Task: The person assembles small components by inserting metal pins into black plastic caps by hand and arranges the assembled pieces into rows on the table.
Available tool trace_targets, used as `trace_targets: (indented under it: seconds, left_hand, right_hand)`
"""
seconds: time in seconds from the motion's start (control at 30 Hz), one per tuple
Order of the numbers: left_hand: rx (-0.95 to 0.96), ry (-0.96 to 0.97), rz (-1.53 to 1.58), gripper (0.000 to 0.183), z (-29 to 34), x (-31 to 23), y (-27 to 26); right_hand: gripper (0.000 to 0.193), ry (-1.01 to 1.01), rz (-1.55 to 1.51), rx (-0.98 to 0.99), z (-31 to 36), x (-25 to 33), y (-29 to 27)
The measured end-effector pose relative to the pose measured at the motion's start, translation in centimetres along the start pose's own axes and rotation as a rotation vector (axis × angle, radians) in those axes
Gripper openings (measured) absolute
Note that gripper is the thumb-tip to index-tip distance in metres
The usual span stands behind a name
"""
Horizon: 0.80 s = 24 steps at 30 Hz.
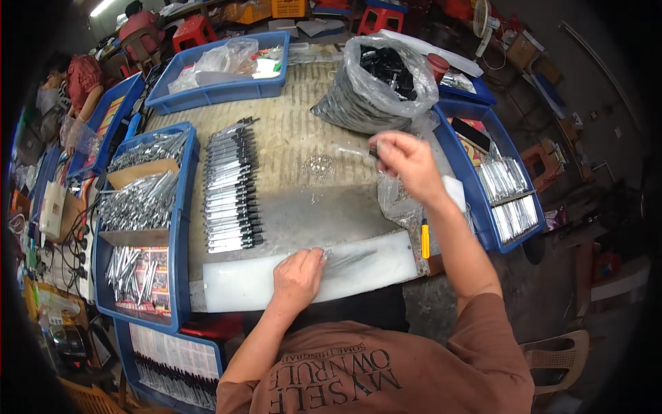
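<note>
My left hand (298, 277) rests over a long white board (234, 284) at the table's front edge. Its fingers are closed, and what sits at the fingertips is too small to make out. Out to the right, my right hand (411, 165) is raised in front of a clear plastic bag (339, 103) filled with small black parts (387, 69). Between its thumb and finger is a small black piece (374, 150), partly hidden by the fingers. A column of silver rods with black ends (231, 186) lies side by side left of the middle.
Blue trays of silver rods stand at left (181, 241) and right (476, 203); another blue tray (221, 92) holds plastic bags at the back. Tiny metal bits (318, 168) lie mid-table. A yellow-handled tool (425, 240) is by the board's right end. Other people sit far left.
</note>
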State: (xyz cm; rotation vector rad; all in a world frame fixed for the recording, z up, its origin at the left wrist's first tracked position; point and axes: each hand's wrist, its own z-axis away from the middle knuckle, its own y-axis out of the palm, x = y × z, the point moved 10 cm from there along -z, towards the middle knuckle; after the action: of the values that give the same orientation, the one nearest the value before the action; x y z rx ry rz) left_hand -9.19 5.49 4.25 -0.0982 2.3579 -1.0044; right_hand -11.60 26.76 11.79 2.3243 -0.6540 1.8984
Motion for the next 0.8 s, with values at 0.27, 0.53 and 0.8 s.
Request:
trace_targets:
  seconds: [0.27, 0.53, 0.8]
  left_hand:
    - [-0.024, 0.029, 0.029, 0.012, -0.6, -1.6, -2.1]
    - [0.002, 0.04, 0.015, 0.015, 0.0, -2.8, -2.8]
    - [0.034, 0.041, 0.0, 0.015, 0.7, -3.3, -2.7]
  right_hand:
    - [0.028, 0.192, -0.251, 0.192, 8.4, -4.8, 5.9]
    - [0.029, 0.017, -0.04, 0.235, 11.5, -2.8, 7.1]
    - [0.021, 0.113, -0.118, 0.154, 13.6, -4.4, 7.5]
